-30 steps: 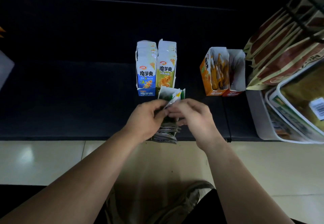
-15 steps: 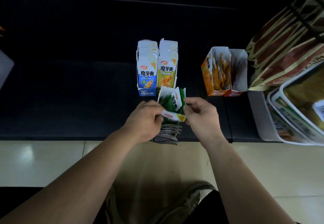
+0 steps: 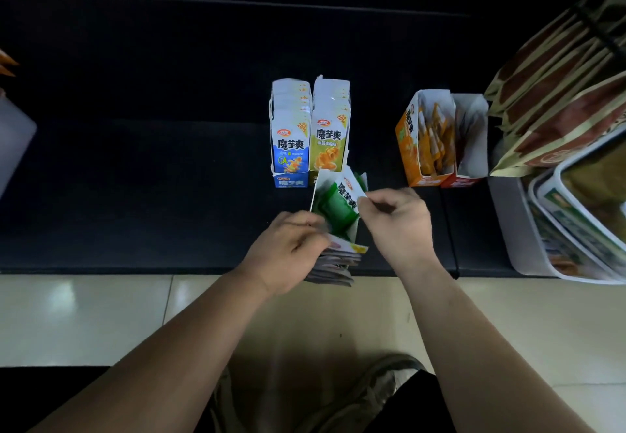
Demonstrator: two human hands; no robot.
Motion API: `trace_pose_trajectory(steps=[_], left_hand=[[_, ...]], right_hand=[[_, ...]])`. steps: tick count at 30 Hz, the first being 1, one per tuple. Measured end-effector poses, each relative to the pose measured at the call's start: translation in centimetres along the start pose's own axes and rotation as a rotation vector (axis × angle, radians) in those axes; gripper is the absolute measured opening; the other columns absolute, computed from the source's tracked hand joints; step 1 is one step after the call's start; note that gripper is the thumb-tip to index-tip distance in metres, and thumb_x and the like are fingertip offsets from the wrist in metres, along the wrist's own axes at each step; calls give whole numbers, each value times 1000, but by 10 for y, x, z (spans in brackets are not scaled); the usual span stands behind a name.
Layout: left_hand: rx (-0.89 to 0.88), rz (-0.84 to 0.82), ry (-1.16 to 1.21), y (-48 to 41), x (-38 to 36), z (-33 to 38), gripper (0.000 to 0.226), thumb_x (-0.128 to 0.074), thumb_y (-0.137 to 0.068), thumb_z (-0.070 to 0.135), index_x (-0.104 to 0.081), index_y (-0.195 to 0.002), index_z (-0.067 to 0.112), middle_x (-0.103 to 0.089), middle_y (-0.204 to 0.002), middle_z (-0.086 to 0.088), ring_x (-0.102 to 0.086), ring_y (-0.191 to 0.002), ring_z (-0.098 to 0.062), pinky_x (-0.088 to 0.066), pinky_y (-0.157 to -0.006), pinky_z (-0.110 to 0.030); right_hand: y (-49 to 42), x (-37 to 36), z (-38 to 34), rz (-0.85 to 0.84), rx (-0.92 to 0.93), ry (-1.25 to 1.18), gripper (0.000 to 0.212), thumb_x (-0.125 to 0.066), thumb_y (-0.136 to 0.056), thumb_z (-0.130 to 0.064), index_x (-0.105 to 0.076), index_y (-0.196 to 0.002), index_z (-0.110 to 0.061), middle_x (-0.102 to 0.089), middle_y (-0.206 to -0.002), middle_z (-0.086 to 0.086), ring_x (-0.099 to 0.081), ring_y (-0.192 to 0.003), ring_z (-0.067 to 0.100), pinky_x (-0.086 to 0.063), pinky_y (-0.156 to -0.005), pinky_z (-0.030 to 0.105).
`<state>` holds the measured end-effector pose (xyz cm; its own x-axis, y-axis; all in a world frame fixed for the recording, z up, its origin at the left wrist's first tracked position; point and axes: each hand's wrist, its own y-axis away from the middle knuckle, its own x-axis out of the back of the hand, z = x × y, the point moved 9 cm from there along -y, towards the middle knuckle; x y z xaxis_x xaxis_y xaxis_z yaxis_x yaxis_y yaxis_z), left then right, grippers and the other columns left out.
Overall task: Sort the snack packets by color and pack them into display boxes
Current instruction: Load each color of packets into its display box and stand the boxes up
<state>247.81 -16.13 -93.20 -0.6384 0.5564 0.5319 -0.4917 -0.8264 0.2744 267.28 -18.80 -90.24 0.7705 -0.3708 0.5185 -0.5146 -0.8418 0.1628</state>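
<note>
Right hand [image 3: 396,226] pinches green packet [image 3: 335,205], long axis slanting over green box [image 3: 319,182] at bench's front edge; left hand [image 3: 288,256] grips stack [image 3: 333,268].

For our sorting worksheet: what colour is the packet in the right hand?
The packet is green with a white top; head view.

"魔芋爽" reads on the front packet in the blue box [image 3: 290,148] and in the yellow-green box [image 3: 330,143] right of it, each with "20%" at its top right corner, and on the green packet [image 3: 338,204] nearer; orange box [image 3: 408,143] lettering illegible.
</note>
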Motion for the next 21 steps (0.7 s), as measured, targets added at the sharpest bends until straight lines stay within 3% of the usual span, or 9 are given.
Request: trace_pose_trajectory(steps=[2, 4, 6, 8, 12, 14, 17, 19, 21], left_hand=[[21, 18, -14, 0, 1, 1, 63, -31, -90, 69, -79, -99, 30, -66, -108, 33, -47, -115, -3, -40, -103, -27], [-33, 161, -105, -1, 10, 10, 54, -41, -92, 67, -78, -93, 28, -72, -98, 21, -54, -103, -8, -48, -94, -34], [-67, 263, -100, -1, 17, 18, 45, -60, -82, 65, -77, -105, 31, -72, -99, 17, -57, -100, -9, -51, -90, -33], [-55, 228, -13, -5, 19, 25, 50, -72, -74, 61, -71, -117, 36, -70, -97, 18, -61, -96, -6, -52, -84, -29], [-88, 176, 193, -10, 18, 33, 12, -75, -91, 25, -73, -98, 34, -69, -75, 20, -60, -67, 3, -46, -66, -23], [-49, 196, 241, -10, 19, 26, 17, -69, -97, 17, -73, -95, 33, -74, -82, 16, -65, -74, 1, -52, -72, -26], [90, 259, 265, -11, 29, 6, 15, -64, -101, 17, -73, -109, 26, -79, -99, 3, -70, -89, -7, -57, -85, -36], [133, 285, 274, -13, 36, -1, 18, -61, -101, 20, -68, -117, 23, -78, -105, 2, -72, -97, -12, -57, -93, -40], [144, 281, 298, -15, 40, -1, 28, -60, -102, 18, -63, -130, 23, -76, -112, 9, -70, -106, -7, -56, -96, -31]], right_hand=[[1, 2, -6, 4, -11, -59, 10, -76, -90, -22, -77, -80, -24, -71, -94, 0, -67, -77, 6, -49, -67, 16], [4, 3, -17, -26, -2, -109, 13, -74, -90, -20, -75, -78, -18, -73, -82, 0, -67, -71, 10, -52, -64, 23], [8, 0, -31, -88, 30, -147, 15, -74, -90, -13, -73, -75, -12, -73, -74, 2, -67, -68, 13, -54, -64, 27], [14, -9, -40, -203, 41, -173, 15, -74, -90, -9, -74, -75, -10, -73, -74, 5, -70, -70, 20, -57, -68, 31], [28, -23, -40, -381, -13, -258, 14, -72, -95, -15, -80, -84, -12, -76, -85, 9, -68, -80, 11, -56, -79, 31], [23, -14, -28, -278, -69, -280, 16, -68, -97, -18, -79, -88, -9, -75, -89, 15, -67, -83, 13, -54, -77, 32], [7, 8, -6, -45, -87, -146, 6, -70, -94, -18, -72, -99, -22, -74, -87, 2, -72, -83, 18, -61, -80, 40], [2, 7, 0, -44, -107, -87, 22, -76, -91, -21, -67, -111, -26, -72, -90, -1, -70, -83, 16, -59, -78, 36], [-1, 2, -2, -70, -92, -61, 25, -80, -89, -24, -67, -110, -29, -71, -91, -1, -69, -84, 12, -54, -73, 27]])
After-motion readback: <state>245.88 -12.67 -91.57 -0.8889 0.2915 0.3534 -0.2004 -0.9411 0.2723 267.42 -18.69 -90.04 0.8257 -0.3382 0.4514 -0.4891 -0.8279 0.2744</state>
